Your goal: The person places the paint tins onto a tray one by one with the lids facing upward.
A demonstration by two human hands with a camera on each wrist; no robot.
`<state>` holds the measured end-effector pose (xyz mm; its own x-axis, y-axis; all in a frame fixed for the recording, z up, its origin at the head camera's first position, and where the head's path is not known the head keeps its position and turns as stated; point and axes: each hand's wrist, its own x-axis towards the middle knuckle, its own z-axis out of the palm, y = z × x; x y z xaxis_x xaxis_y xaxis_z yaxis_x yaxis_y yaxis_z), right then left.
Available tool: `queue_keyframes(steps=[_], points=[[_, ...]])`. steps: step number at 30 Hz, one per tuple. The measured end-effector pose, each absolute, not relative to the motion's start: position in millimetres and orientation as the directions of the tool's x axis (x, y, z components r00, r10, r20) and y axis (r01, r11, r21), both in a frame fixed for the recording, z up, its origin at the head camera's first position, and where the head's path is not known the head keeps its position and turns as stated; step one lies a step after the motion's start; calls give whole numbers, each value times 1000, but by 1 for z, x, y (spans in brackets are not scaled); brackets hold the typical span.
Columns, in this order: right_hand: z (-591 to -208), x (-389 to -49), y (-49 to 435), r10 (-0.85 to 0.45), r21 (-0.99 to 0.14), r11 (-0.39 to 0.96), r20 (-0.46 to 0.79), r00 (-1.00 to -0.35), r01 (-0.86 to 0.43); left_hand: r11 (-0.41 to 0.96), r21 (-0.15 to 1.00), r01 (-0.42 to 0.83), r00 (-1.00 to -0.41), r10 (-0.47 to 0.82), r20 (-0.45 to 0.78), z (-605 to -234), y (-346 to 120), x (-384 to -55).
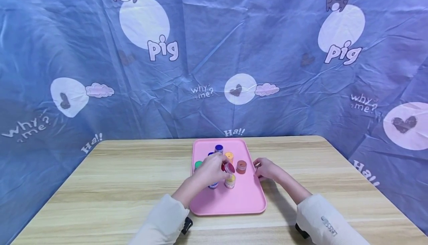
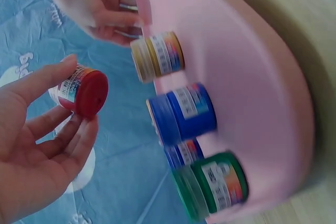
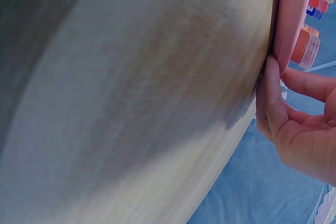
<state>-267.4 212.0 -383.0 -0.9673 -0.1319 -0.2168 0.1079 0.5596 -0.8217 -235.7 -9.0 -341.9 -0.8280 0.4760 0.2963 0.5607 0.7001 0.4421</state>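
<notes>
My left hand (image 1: 208, 169) holds a small red paint jar (image 2: 86, 90) between thumb and fingers, tilted above the pink tray (image 1: 234, 205). Just below it in the head view stands a yellow paint jar (image 1: 230, 182). Blue (image 2: 191, 109) and green (image 2: 218, 184) paint jars stand near this hand, partly hidden by it in the head view. At the tray's right edge my right hand (image 1: 266, 169) pinches the rim, thumb at the top and fingers against the outer side, as the right wrist view shows. A reddish-brown paint jar (image 1: 241, 167) stands just inside that edge.
Toward the back of the tray are an orange jar (image 1: 229, 156) and a dark blue jar (image 1: 219, 148). The tray lies on a wooden table (image 1: 133, 185). A blue printed cloth (image 1: 207, 59) hangs behind the table.
</notes>
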Motion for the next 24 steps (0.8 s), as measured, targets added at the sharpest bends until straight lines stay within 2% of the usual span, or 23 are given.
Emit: queue_keyframes(steps=[4, 12, 24], points=[[-382, -267, 212, -136, -821, 562, -217, -967, 105, 713, 429, 555, -832, 486, 268, -342, 1, -237], [-380, -266, 211, -136, -815, 571, -216, -967, 102, 681, 498, 537, -839, 490, 236, -349, 18, -241], [-380, -266, 212, -151, -820, 565, -211, -966, 91, 714, 432, 551, -832, 509, 220, -358, 36, -249]])
